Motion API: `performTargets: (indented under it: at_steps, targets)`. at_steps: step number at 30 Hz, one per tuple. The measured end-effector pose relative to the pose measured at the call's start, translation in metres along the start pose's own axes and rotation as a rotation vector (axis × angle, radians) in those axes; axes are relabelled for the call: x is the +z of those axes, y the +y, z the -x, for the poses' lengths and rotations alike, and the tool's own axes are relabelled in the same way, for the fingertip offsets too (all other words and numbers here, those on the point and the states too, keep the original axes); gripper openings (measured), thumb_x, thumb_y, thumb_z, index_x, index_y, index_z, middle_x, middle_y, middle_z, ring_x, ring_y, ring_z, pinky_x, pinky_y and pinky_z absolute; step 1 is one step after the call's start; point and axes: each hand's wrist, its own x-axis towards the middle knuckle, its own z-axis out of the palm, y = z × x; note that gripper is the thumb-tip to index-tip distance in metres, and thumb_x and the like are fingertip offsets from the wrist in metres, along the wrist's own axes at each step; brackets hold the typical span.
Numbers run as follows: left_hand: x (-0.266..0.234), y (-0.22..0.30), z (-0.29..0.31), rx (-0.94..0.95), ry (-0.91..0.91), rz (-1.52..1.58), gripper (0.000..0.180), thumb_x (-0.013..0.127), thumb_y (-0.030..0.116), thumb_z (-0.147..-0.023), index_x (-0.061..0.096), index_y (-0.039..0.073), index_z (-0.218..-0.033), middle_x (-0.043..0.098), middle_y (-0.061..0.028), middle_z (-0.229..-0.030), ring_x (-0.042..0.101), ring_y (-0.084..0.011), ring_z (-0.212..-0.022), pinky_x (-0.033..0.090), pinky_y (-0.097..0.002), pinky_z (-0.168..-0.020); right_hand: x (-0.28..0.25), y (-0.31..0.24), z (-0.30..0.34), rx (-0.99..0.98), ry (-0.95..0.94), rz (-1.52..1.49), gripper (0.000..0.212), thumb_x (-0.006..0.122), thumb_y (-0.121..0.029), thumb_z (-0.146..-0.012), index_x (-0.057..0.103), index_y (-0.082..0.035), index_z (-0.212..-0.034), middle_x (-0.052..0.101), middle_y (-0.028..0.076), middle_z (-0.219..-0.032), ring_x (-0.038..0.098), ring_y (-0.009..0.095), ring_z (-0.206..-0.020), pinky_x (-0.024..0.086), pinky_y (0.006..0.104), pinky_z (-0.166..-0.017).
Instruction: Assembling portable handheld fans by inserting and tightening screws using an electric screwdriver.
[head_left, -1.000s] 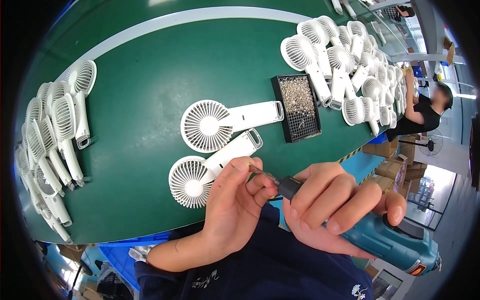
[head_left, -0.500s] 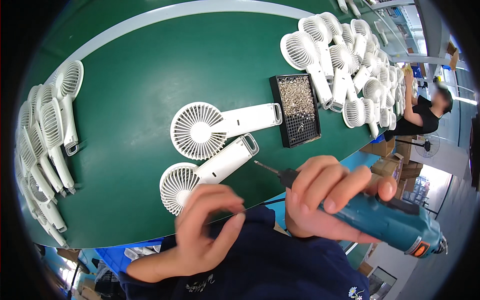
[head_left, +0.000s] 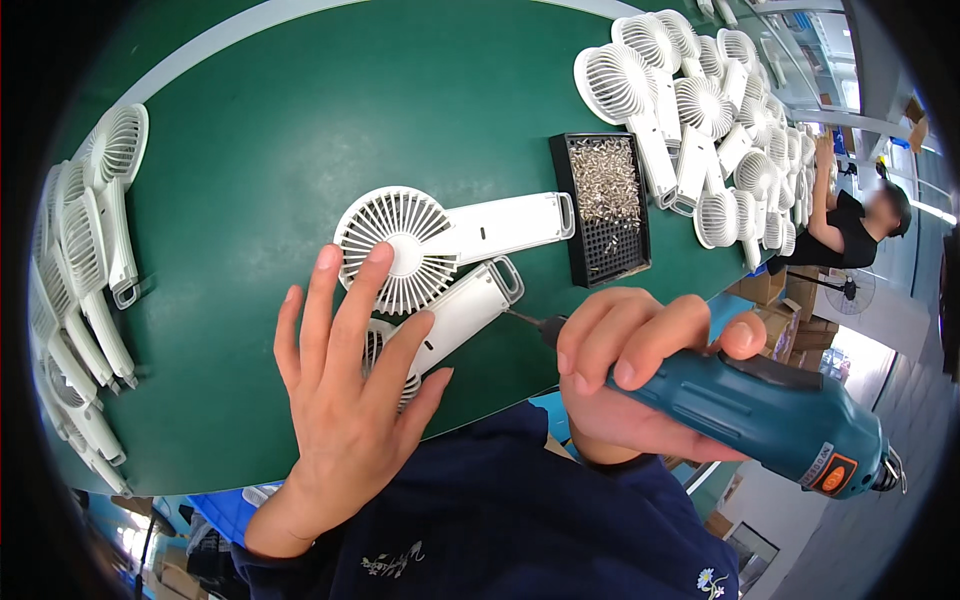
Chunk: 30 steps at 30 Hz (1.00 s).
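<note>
Two white handheld fans lie on the green table in front of me. My left hand (head_left: pixel 350 380) is spread, fingers apart, over the nearer fan (head_left: pixel 465 308), hiding much of its round grille; its fingertips reach the grille of the farther fan (head_left: pixel 400 250). Whether the fingers press on either fan I cannot tell. Wrapped in my right hand (head_left: pixel 640 370) is a teal electric screwdriver (head_left: pixel 760 415). Its thin bit points left and ends close by the looped handle end of the nearer fan. Right of the fans stands a black tray (head_left: pixel 612 262) partly filled with small metal screws.
More white fans (head_left: pixel 705 105) are heaped at the table's far right, and another stack (head_left: pixel 85 240) lines the left edge. Past the right side of the table a person in black (head_left: pixel 850 230) reaches toward the fans. Cardboard boxes (head_left: pixel 765 285) stand below there.
My left hand has opened out and moved forward over the nearer fan. The screwdriver has shifted slightly left, its bit now nearer the fan's looped end.
</note>
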Motion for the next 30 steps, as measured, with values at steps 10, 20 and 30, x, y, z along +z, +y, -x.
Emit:
performTargets:
  at_steps: [10,20,30]
  targets:
    - [0.0025,0.0010,-0.0022,-0.014,0.043,0.019,0.036,0.075,0.011,-0.066,0.065,0.006,-0.101,0.044,-0.0179,-0.142,0.036,-0.0407,-0.135,0.027,-0.0554,-0.105,0.0040,0.0007,-0.0010,-0.057,0.024,0.009,0.064,0.045,-0.065,-0.090,0.040,-0.014,-0.129,0.052,0.008,-0.075,0.051,0.021,-0.046,0.045,0.0347,-0.043]
    - [0.0030,0.0002,-0.0028,-0.008,0.045,0.024,0.035,0.074,0.010,-0.067,0.065,0.006,-0.101,0.045,-0.0172,-0.141,0.038,-0.0399,-0.134,0.028,-0.0552,-0.104,0.0047,0.0036,0.0060,-0.092,0.024,0.026,0.066,0.047,-0.065,-0.089,0.039,-0.015,-0.131,0.052,0.008,-0.075,0.051,0.021,-0.047,0.046,0.0340,-0.043]
    - [0.0026,0.0011,-0.0045,-0.003,0.027,0.034,0.034,0.074,0.010,-0.068,0.064,0.006,-0.100,0.046,-0.0158,-0.140,0.038,-0.0395,-0.134,0.027,-0.0552,-0.105,0.0032,0.0057,0.0056,-0.027,0.003,-0.028,0.059,0.057,-0.053,-0.090,0.043,-0.008,-0.125,0.058,0.016,-0.081,0.055,0.026,-0.054,0.044,0.0373,-0.047]
